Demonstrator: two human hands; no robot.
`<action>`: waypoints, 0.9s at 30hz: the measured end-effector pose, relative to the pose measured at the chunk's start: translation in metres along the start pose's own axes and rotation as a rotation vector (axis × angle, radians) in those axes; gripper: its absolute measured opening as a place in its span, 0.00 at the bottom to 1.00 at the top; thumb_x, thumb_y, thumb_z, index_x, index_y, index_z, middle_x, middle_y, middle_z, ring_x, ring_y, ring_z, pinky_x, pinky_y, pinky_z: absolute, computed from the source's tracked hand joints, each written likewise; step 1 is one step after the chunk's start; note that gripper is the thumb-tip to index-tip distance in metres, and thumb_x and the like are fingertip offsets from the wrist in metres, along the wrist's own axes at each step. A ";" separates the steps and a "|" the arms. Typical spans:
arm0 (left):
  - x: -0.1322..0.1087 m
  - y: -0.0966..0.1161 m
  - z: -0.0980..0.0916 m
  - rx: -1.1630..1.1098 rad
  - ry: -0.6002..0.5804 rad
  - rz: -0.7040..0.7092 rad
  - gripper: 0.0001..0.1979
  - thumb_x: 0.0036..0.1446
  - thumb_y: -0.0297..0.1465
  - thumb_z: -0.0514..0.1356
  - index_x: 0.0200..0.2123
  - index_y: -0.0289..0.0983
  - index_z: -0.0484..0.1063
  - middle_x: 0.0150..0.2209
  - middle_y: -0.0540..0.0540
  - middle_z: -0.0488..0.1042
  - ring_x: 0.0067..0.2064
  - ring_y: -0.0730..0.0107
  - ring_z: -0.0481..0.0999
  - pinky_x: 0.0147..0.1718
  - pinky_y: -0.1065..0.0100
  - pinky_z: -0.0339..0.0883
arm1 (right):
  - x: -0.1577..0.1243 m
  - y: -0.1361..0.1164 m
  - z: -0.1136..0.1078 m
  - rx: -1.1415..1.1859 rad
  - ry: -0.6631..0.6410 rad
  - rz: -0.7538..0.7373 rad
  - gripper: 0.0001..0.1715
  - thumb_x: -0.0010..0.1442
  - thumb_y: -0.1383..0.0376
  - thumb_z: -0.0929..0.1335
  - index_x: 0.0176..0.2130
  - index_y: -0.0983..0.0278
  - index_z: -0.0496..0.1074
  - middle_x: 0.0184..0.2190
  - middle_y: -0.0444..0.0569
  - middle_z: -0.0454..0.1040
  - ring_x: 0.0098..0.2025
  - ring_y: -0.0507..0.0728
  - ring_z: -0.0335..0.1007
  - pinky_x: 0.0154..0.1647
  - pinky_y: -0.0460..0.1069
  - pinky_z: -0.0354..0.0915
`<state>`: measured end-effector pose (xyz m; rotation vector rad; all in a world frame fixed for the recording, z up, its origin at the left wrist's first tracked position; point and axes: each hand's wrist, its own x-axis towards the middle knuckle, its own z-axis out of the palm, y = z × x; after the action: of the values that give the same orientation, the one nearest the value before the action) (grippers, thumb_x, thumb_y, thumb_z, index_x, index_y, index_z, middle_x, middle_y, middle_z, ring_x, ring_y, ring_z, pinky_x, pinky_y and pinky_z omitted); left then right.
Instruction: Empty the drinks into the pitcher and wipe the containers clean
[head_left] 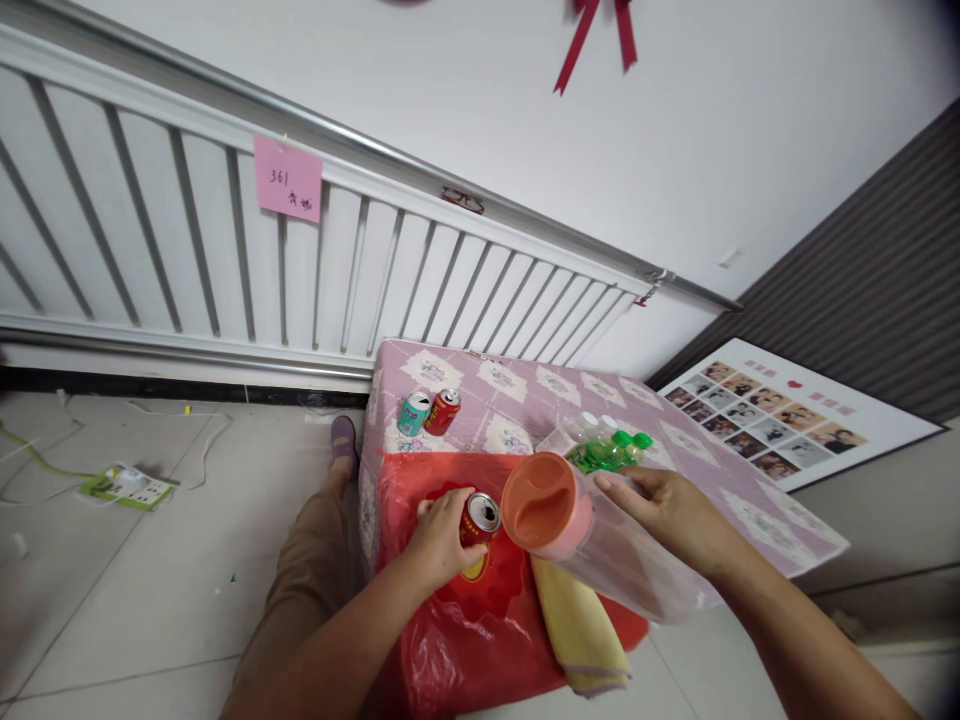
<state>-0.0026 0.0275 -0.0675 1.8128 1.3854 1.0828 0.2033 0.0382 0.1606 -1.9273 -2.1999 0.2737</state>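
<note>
My left hand (439,535) is wrapped round a red can (480,516) with an opened top, over a red plastic bag (480,650) spread on the table. In my right hand (667,515) is a clear pitcher (637,565) with an orange lid (538,500); it is tilted, its lid end near the can. A yellow cloth (581,625) lies on the bag below the pitcher. Behind the bag, a teal can (413,413) and another red can (442,411) stand side by side.
Clear bottles with green caps (622,440) and green pieces are at the table's middle. The patterned tablecloth (555,383) meets a white radiator (450,290). A photo board (795,415) leans at the right. A power strip (129,487) with cables lies on the floor at left.
</note>
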 end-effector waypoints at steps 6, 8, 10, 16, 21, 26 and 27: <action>0.000 0.001 -0.001 0.001 0.003 0.001 0.37 0.42 0.29 0.69 0.56 0.42 0.60 0.56 0.41 0.71 0.56 0.50 0.69 0.55 0.48 0.56 | 0.000 -0.003 -0.001 -0.017 -0.014 0.029 0.29 0.55 0.42 0.61 0.19 0.61 0.65 0.16 0.41 0.59 0.21 0.52 0.56 0.22 0.48 0.53; 0.000 0.001 -0.001 0.003 0.003 0.000 0.38 0.42 0.29 0.70 0.56 0.42 0.60 0.56 0.41 0.71 0.56 0.50 0.69 0.55 0.48 0.56 | -0.001 -0.004 -0.001 -0.007 -0.021 0.018 0.29 0.56 0.43 0.61 0.19 0.61 0.65 0.16 0.41 0.59 0.21 0.52 0.56 0.22 0.48 0.53; 0.000 0.000 -0.001 0.005 0.002 0.001 0.38 0.42 0.29 0.70 0.56 0.42 0.60 0.56 0.41 0.70 0.57 0.51 0.69 0.55 0.48 0.56 | -0.001 -0.004 -0.001 -0.002 -0.013 0.012 0.29 0.56 0.43 0.61 0.18 0.61 0.64 0.16 0.41 0.59 0.21 0.52 0.56 0.22 0.48 0.53; 0.000 -0.001 0.000 0.011 -0.004 0.001 0.38 0.41 0.30 0.70 0.57 0.43 0.60 0.56 0.41 0.70 0.57 0.50 0.69 0.55 0.48 0.56 | -0.001 -0.005 -0.001 -0.014 0.005 0.000 0.28 0.55 0.44 0.61 0.18 0.61 0.64 0.15 0.41 0.59 0.20 0.52 0.56 0.21 0.48 0.53; 0.000 0.000 -0.001 0.013 -0.002 0.002 0.38 0.42 0.29 0.70 0.57 0.43 0.60 0.57 0.41 0.70 0.56 0.50 0.69 0.55 0.48 0.55 | 0.000 -0.006 -0.001 -0.027 -0.011 0.013 0.28 0.55 0.43 0.61 0.18 0.61 0.64 0.15 0.41 0.59 0.21 0.52 0.56 0.21 0.48 0.52; 0.000 -0.002 0.000 0.011 0.001 0.005 0.38 0.41 0.30 0.70 0.57 0.43 0.59 0.57 0.42 0.70 0.57 0.50 0.69 0.55 0.49 0.56 | 0.001 -0.006 0.000 0.003 -0.024 0.022 0.28 0.55 0.43 0.61 0.19 0.61 0.61 0.17 0.41 0.57 0.22 0.52 0.54 0.23 0.48 0.52; 0.000 -0.002 0.000 0.011 0.002 0.005 0.38 0.42 0.30 0.70 0.57 0.42 0.59 0.57 0.41 0.70 0.57 0.50 0.69 0.55 0.49 0.56 | 0.001 -0.005 0.000 0.004 -0.026 0.020 0.28 0.55 0.43 0.61 0.18 0.61 0.61 0.17 0.41 0.56 0.22 0.52 0.54 0.23 0.48 0.52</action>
<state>-0.0032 0.0285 -0.0695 1.8242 1.3911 1.0821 0.1982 0.0385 0.1616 -1.9557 -2.1958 0.3083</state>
